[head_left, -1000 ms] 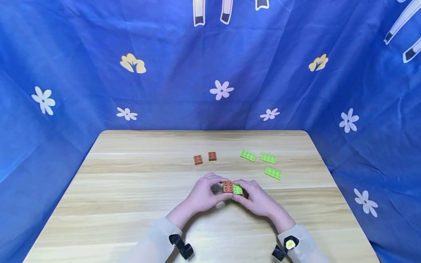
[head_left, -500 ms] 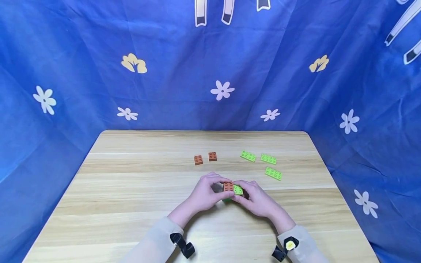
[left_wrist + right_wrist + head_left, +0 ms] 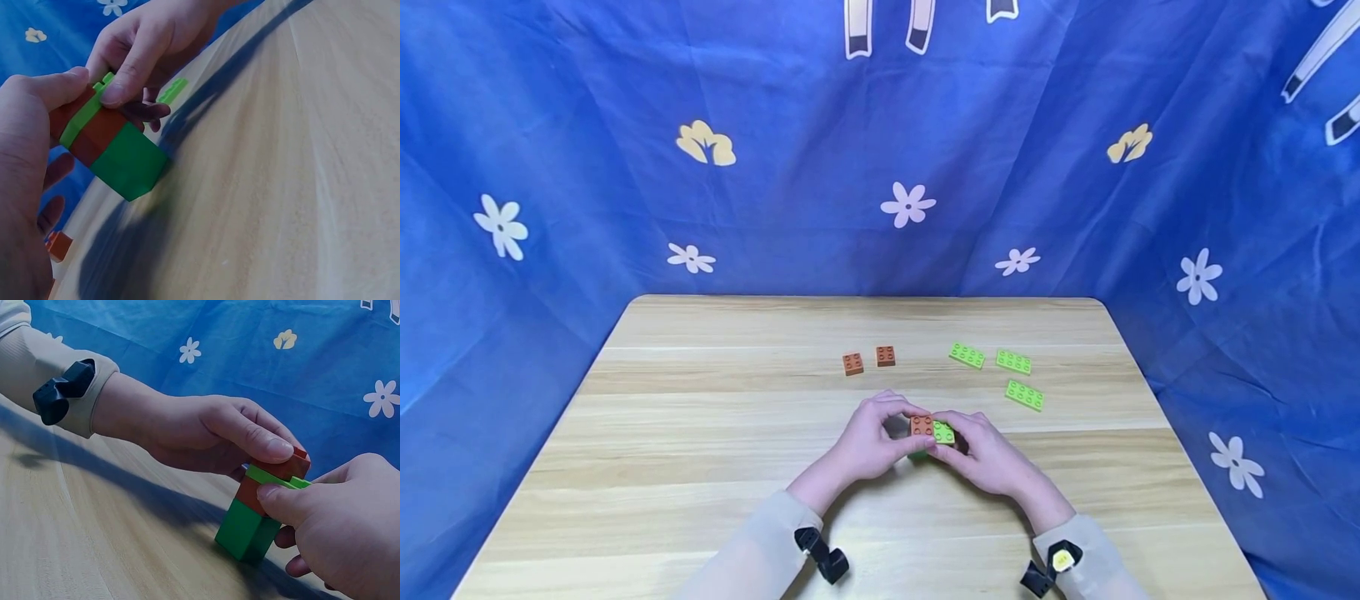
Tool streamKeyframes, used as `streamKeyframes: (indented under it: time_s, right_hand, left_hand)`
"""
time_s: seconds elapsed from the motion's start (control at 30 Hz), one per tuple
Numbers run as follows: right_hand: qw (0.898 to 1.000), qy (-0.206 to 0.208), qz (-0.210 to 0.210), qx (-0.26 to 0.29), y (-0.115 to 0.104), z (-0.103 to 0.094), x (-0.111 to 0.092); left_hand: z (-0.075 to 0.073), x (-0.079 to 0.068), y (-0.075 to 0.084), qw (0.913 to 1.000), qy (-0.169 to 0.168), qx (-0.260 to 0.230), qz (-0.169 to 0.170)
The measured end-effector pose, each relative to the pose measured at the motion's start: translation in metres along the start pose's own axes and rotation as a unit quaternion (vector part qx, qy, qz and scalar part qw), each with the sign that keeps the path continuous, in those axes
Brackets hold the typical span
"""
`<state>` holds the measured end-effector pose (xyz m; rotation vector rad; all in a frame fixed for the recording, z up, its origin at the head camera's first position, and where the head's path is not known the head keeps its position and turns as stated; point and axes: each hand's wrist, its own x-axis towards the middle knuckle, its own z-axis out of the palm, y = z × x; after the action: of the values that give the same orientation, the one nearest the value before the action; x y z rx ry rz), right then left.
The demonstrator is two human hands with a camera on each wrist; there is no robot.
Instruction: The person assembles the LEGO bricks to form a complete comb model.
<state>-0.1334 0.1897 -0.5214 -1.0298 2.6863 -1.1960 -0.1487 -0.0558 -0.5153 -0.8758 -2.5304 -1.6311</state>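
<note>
A small stack of toy building bricks stands between the two hands. Its base is a dark green brick (image 3: 129, 164), with a brown brick (image 3: 98, 133) above that and a light green plate (image 3: 944, 434) over both. On the plate's left half sits a top brown brick (image 3: 921, 424); the plate's right studs are bare. The left hand (image 3: 867, 439) pinches the top brown brick between thumb and fingers. From the right side, the right hand (image 3: 988, 454) pinches the plate, its thumb also against the lower brown brick in the right wrist view. Whether the base touches the table is unclear.
Two loose brown bricks, one left (image 3: 853, 364) and one right (image 3: 886, 356), lie behind the left hand on the wooden table (image 3: 700, 433). Three light green plates (image 3: 1025, 395) lie behind and right of the right hand. A blue patterned curtain (image 3: 820, 167) surrounds the table.
The left thumb has shifted slightly up over the near side of the top brown brick, and more of the dark green base shows. Both hands keep their hold.
</note>
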Motion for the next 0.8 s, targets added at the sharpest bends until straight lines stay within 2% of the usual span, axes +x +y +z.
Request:
streamKeyframes:
  time_s: [0.23,0.43,0.6,0.8]
  right_hand:
    - [1.0,-0.007,0.025,0.0,0.0,-0.002,-0.002]
    - [0.999,-0.015,0.026,0.022,0.005,-0.011,-0.005]
    - [0.999,-0.001,0.027,0.041,0.008,-0.028,-0.009]
    - [0.999,0.029,0.031,0.024,0.013,-0.047,-0.013]
  left_hand:
    - [0.0,-0.001,0.002,1.0,0.002,-0.001,0.01]
    - [0.002,-0.003,0.0,0.9999,0.009,-0.005,0.007]
    - [0.004,-0.003,-0.001,0.9999,0.01,0.006,0.004]
    - [0.003,-0.005,0.001,0.9998,0.007,0.016,-0.011]
